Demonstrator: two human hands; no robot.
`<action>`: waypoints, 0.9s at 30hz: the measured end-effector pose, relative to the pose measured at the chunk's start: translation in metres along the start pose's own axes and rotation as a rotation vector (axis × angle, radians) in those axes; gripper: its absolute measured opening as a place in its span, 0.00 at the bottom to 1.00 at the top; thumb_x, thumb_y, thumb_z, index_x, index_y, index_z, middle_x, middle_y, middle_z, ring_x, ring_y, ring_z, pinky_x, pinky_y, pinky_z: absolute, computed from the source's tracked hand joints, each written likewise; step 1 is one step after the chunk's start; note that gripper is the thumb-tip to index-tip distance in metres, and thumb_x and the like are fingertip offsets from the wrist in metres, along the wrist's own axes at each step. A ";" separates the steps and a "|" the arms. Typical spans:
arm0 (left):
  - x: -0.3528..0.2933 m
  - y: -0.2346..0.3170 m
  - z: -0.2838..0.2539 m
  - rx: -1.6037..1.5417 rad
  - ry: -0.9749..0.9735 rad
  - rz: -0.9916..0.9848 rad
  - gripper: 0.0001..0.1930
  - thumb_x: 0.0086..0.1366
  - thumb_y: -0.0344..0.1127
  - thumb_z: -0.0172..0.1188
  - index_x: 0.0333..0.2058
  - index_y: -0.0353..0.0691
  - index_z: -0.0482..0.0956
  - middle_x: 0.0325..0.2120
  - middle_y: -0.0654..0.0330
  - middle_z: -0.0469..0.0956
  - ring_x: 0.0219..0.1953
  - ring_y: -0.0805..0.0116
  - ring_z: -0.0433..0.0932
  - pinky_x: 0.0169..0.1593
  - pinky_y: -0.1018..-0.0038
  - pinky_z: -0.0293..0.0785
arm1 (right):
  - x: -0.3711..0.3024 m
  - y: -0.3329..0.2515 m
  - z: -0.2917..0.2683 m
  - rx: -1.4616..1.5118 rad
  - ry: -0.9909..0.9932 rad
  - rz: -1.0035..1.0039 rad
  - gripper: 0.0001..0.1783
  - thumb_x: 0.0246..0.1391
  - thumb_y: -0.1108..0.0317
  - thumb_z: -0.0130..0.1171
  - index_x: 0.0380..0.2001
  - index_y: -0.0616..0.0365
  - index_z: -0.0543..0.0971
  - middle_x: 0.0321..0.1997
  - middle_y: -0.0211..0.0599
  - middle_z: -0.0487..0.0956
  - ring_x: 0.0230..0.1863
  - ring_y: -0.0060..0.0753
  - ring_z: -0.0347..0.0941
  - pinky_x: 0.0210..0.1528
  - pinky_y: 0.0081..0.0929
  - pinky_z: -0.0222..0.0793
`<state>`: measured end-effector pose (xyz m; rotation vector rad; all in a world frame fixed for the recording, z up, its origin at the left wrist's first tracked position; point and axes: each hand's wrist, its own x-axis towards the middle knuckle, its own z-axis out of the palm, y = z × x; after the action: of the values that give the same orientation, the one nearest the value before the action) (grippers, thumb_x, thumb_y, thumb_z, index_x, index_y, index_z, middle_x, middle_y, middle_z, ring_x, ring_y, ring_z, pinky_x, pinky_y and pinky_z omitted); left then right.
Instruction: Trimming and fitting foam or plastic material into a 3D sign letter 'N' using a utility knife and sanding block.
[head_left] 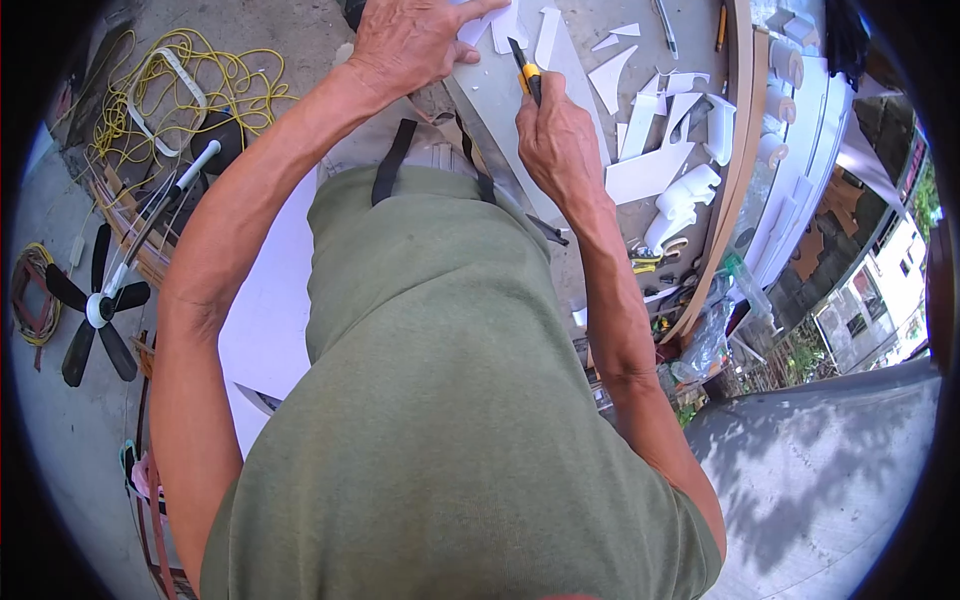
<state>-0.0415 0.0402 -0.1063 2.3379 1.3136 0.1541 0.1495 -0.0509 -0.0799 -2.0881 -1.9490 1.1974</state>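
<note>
My right hand point(558, 140) is closed round a yellow-and-black utility knife point(530, 74). Its blade points up and to the left, at a small white piece of sheet point(507, 32) near the top edge. Against that white material rests my left hand point(408, 42), index finger and thumb stretched apart; part of the hand runs up to the picture's edge. Under the work lies a long pale grey board point(490, 110). A narrow white strip point(547, 38) lies just right of the blade.
White offcuts point(650, 172) lie scattered to the right, with scissors point(675, 246) below them and a pen point(665, 28) above. A curved wooden edge point(735, 150) runs along the right. At left are a tangled yellow cord point(235, 75) and a black-bladed fan point(98, 308).
</note>
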 end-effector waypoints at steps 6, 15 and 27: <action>-0.002 0.001 0.001 -0.001 0.038 0.022 0.34 0.44 0.46 0.77 0.54 0.58 0.81 0.47 0.57 0.69 0.51 0.56 0.68 0.46 0.57 0.67 | 0.018 0.001 0.007 -0.007 -0.018 0.002 0.10 0.63 0.68 0.48 0.38 0.66 0.64 0.33 0.66 0.77 0.32 0.70 0.75 0.36 0.58 0.69; -0.003 0.001 0.000 -0.025 0.015 0.008 0.34 0.45 0.45 0.76 0.55 0.57 0.80 0.46 0.57 0.69 0.51 0.57 0.68 0.47 0.58 0.67 | 0.026 -0.002 0.019 -0.011 0.069 -0.057 0.12 0.64 0.67 0.49 0.38 0.67 0.63 0.23 0.67 0.76 0.28 0.71 0.75 0.31 0.56 0.70; -0.002 0.000 0.001 -0.020 0.025 0.021 0.33 0.44 0.45 0.76 0.54 0.57 0.81 0.46 0.58 0.70 0.51 0.57 0.68 0.46 0.58 0.67 | 0.022 -0.012 0.020 0.015 0.045 -0.004 0.13 0.64 0.66 0.48 0.39 0.68 0.63 0.24 0.70 0.76 0.30 0.72 0.76 0.33 0.58 0.70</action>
<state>-0.0421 0.0376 -0.1066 2.3403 1.2939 0.2030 0.1266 -0.0391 -0.0989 -2.0846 -1.9183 1.1498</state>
